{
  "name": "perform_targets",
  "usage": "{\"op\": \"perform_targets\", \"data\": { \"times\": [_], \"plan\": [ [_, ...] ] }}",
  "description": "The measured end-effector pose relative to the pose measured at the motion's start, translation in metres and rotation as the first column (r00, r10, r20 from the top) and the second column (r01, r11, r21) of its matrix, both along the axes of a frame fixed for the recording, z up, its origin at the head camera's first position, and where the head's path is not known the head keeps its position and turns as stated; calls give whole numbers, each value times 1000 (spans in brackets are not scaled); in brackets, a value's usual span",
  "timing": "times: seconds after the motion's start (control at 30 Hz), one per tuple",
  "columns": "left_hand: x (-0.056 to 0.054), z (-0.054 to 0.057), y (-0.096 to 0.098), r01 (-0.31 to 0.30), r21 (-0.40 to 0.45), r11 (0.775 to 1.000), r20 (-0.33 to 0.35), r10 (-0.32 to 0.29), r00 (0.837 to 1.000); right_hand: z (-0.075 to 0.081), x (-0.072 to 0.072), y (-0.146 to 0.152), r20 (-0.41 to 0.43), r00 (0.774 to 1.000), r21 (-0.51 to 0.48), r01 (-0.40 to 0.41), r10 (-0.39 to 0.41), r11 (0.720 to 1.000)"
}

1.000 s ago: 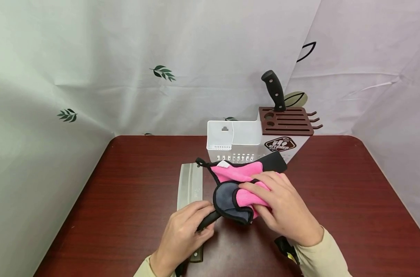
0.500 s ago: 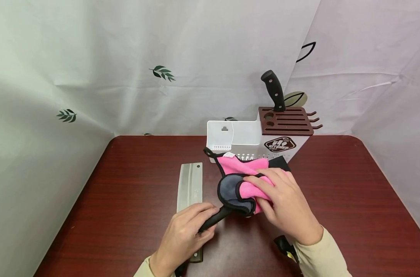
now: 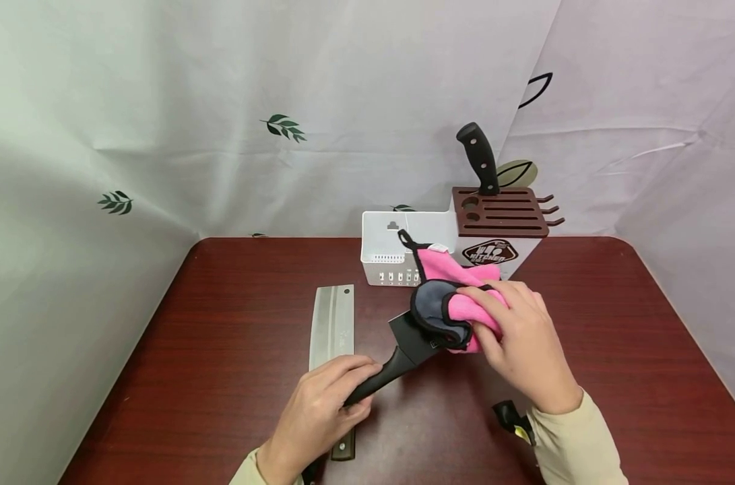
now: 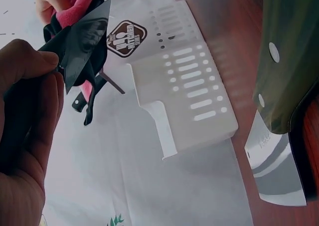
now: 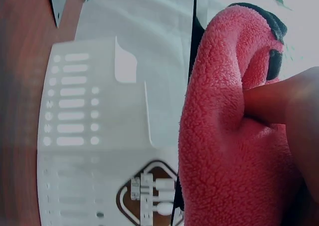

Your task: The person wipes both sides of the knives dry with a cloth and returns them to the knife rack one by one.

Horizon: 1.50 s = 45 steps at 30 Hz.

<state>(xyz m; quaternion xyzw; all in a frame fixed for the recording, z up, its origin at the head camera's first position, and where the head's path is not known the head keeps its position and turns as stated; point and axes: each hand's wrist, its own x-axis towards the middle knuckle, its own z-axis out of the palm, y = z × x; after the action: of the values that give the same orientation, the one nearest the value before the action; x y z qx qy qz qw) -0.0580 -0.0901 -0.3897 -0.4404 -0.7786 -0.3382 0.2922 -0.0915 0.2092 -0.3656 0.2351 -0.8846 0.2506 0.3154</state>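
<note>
My left hand grips the handle of a black-bladed knife, which slants up to the right. A pink and grey cloth with black edging and a hanging loop is folded over the blade. My right hand pinches this cloth, fingers curled into its fleece. Bare black blade shows between handle and cloth, while the tip is hidden. The left wrist view shows the blade against the cloth. Pink fleece fills much of the right wrist view, a fingertip pushed into a fold. A cleaver lies left of the knife.
Behind the hands stands a white knife holder with a slotted brown top and side hooks. One black-handled knife stands in it. A black piece with a yellow mark is by the right sleeve. White cloth walls enclose the dark red table.
My right hand has slid the cloth up and right along the blade, away from the handle. The blade's base is now uncovered and its far end hidden. My left hand stays nearly in place.
</note>
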Motion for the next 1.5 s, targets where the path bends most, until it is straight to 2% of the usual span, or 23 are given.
{"op": "perform_targets", "data": {
  "times": [0.33, 0.67, 0.8, 0.97, 1.07, 1.2, 1.33, 1.5],
  "plan": [
    [-2, 2, -4, 3, 12, 1000, -6, -2, 1000, 1, -2, 20, 10, 997, -1, 74, -74, 997],
    [-3, 7, -12, -19, 39, 999, 53, 17, 998, 4, 0, 27, 15, 997, 8, 77, -77, 997],
    [-3, 7, -12, -9, 58, 998, 56, 6, 998, 6, 1, 29, -5, 997, -28, 73, -73, 997],
    [-4, 9, -12, 1, 116, 993, 69, -9, 998, 9, 0, 28, -64, 996, -137, 60, -69, 989],
    [-4, 10, -12, 8, 146, 989, 62, -17, 998, 11, 0, 27, -114, 988, -217, 74, -101, 973],
    [-5, 11, -12, 18, 164, 986, 52, -27, 998, 13, 1, 28, -152, 968, -305, 144, -197, 941],
    [-6, 14, -13, 17, 176, 984, 60, -28, 998, 15, 1, 31, -146, 944, -368, 226, -296, 902],
    [-7, 20, -16, 4, 187, 982, 105, -25, 994, 16, 1, 37, -114, 924, -393, 295, -364, 871]
  ]
}}
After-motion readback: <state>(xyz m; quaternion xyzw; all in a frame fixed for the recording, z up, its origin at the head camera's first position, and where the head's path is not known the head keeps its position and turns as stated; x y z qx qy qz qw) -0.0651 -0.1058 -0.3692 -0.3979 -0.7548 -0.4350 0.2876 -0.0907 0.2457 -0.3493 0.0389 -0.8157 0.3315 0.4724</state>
